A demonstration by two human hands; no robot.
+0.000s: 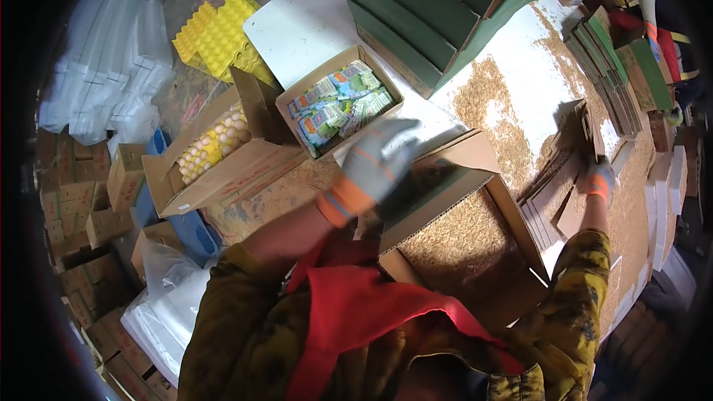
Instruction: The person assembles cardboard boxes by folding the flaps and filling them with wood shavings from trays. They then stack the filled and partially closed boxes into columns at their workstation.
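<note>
My left hand [379, 159], in a grey and orange glove, is blurred in the air between a small carton of printed packets [341, 101] and an open cardboard box [440, 206]. It seems to hold nothing, its fingers apart. Loose husks [459, 234] cover the inside of that box. On the right, my right hand [600, 178], gloved alike, has its fingers around the end of some brown cardboard dividers [590, 128]. More flat dividers [548, 195] lie just left of it. Left of the packets stands an open carton of eggs [214, 145].
Green cardboard cartons [418, 5] stand at the far side. Husks [484, 100] lie strewn over the white tabletop. Folded green boxes [604, 75] lean at the right, near another person [665, 44]. Yellow egg trays [223, 33], bagged trays [114, 55] and stacked cartons [83, 172] are at the left.
</note>
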